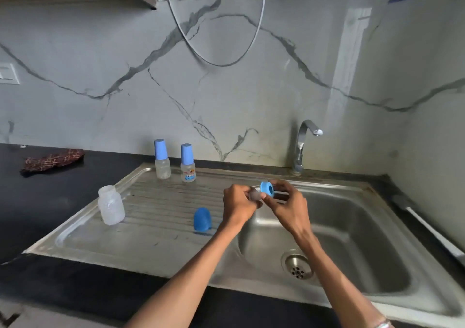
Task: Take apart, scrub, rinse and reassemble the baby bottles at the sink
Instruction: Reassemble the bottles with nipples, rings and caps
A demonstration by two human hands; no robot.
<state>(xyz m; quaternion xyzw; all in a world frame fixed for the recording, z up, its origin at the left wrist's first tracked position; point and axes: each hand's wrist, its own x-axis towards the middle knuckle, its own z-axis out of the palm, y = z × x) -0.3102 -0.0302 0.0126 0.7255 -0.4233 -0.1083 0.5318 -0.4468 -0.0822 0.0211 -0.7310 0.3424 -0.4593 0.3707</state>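
My right hand [286, 203] holds a blue screw ring [267, 189] above the sink's left rim. My left hand [239, 203] pinches a clear teat [255, 195] right beside the ring. A blue cap [202, 219] lies on the ribbed draining board [156, 209]. An open, clear bottle body [111, 204] stands at the board's left edge. Two assembled bottles with blue caps stand at the back of the board, one plain [162, 160] and one with a printed label [188, 164].
The steel sink basin [352, 239] with its drain [298, 267] lies under my right arm. A curved tap [303, 146] stands behind the basin. A chequered dark red cloth [52, 160] lies on the black counter [37, 201] at the far left.
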